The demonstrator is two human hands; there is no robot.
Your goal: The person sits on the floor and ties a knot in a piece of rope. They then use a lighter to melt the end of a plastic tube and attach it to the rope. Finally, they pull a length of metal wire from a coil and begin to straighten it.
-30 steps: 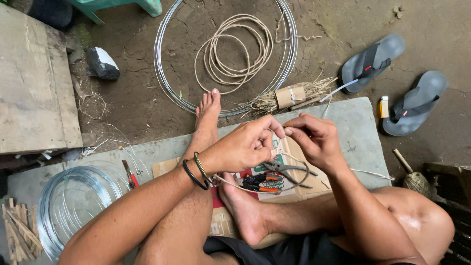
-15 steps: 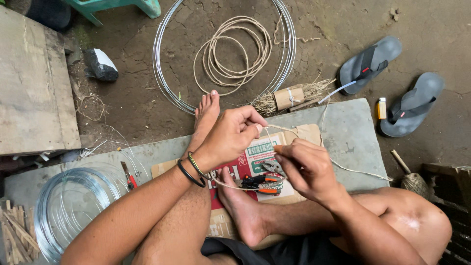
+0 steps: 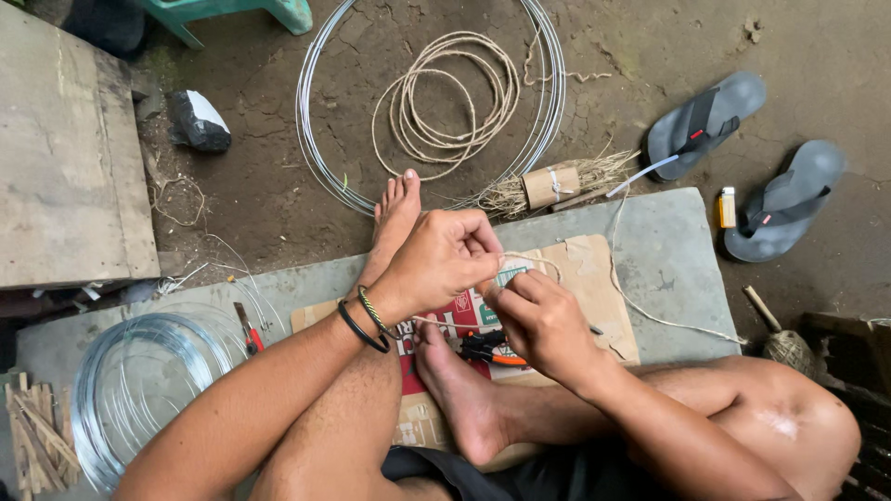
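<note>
Where both hands meet, thin pale twine [image 3: 534, 261], possibly looped, pinched taut

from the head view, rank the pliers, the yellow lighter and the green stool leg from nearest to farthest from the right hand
1. Orange-handled pliers: on the cardboard, just left of the right hand.
2. Yellow lighter: on the grey slab's far right edge, beside the sandals.
3. Green stool leg: at the top of the picture, beyond the wire coils.

A thin, pale string [image 3: 543, 263] is pinched between the fingers of both hands, looping out just past the fingertips.
</note>
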